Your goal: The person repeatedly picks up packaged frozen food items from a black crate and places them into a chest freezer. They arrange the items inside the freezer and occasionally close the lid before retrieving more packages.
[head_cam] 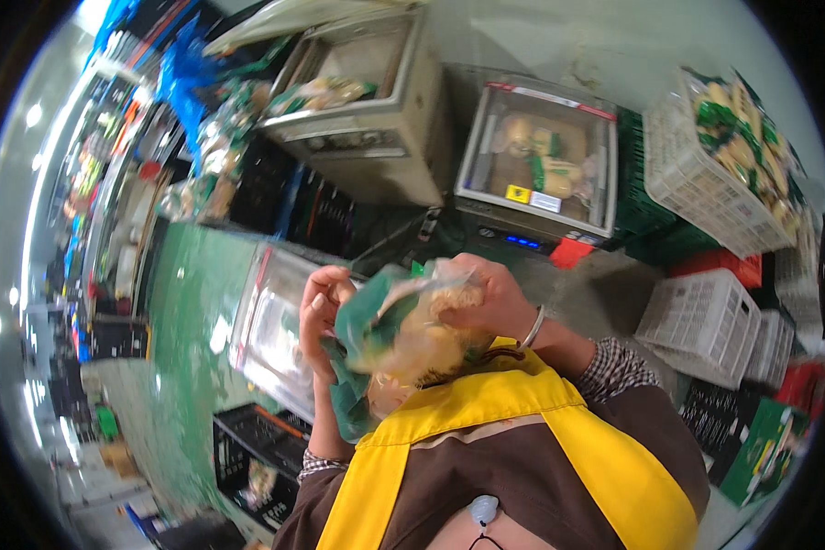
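A clear plastic bag with green printed areas [378, 323], holding pale, lumpy produce [426, 340], is in front of my chest. The produce is blurred, so its kind is unclear. My right hand [488, 299] grips the bag's upper right part, thumb across the front. My left hand [323, 316] is at the bag's left side with its fingers curled; whether they pinch the plastic cannot be made out. More green plastic [350, 399] hangs below, by my left wrist. A yellow apron [481, 405] lies directly beneath the bag.
Ahead, a clear-lidded vacuum packing machine [540, 155] contains similar bags. Another machine [357, 124] stands left with its lid raised; a third [275, 323] is beside my left arm. White crates [722, 199] of packed produce stack at right. A black crate [258, 460] sits lower left.
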`<action>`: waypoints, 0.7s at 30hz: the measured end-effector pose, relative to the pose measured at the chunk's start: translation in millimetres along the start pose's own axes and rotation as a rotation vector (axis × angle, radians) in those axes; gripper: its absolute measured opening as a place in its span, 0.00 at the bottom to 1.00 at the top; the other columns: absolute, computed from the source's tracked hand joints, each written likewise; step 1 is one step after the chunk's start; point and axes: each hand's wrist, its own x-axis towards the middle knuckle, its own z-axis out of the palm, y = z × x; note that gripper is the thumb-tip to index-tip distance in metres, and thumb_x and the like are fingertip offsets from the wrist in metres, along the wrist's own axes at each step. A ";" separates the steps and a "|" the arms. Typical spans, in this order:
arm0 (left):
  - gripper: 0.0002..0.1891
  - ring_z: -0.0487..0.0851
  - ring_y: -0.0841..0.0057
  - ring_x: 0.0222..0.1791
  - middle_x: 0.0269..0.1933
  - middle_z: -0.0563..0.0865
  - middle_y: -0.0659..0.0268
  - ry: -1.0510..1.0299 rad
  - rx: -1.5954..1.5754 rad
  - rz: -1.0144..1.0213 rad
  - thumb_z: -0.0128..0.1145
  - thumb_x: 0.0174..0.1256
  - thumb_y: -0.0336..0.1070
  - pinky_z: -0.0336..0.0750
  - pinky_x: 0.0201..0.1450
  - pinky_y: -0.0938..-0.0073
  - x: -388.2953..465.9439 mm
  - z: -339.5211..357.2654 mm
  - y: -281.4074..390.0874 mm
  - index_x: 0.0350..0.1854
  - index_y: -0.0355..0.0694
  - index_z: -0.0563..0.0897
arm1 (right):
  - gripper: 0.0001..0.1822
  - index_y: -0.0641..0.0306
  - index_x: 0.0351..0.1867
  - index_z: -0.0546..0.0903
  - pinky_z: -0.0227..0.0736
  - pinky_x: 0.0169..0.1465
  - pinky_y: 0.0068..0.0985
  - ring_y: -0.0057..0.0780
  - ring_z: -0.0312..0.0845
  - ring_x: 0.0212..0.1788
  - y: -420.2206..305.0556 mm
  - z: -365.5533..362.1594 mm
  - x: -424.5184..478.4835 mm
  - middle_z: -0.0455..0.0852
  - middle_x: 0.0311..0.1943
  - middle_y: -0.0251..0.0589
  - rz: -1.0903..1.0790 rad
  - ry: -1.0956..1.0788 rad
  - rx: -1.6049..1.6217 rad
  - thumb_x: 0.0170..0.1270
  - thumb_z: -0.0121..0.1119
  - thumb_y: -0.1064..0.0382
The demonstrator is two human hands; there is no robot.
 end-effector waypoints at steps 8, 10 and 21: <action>0.12 0.78 0.86 0.25 0.35 0.78 0.68 -0.457 0.141 -0.167 0.60 0.55 0.27 0.71 0.25 0.89 27.5 0.4 -33.1 0.42 0.33 0.75 | 0.24 0.65 0.48 0.74 0.73 0.47 0.23 0.22 0.76 0.44 -9.9 -13.0 -18.2 0.80 0.42 0.34 0.002 0.468 0.154 0.45 0.60 0.78; 0.09 0.81 0.85 0.31 0.36 0.79 0.69 -0.511 0.194 -0.094 0.58 0.59 0.25 0.73 0.28 0.88 33.3 -8.0 -36.1 0.41 0.32 0.77 | 0.23 0.66 0.48 0.74 0.73 0.46 0.23 0.22 0.76 0.43 -11.9 -1.7 -14.0 0.80 0.41 0.34 -0.006 0.555 0.130 0.46 0.61 0.78; 0.10 0.75 0.90 0.31 0.31 0.78 0.73 -0.389 0.100 -0.166 0.62 0.57 0.25 0.70 0.33 0.88 53.5 -48.1 -32.9 0.30 0.39 0.71 | 0.25 0.66 0.51 0.74 0.71 0.49 0.21 0.23 0.75 0.45 19.6 18.1 -11.5 0.80 0.44 0.36 0.183 0.584 0.144 0.47 0.62 0.75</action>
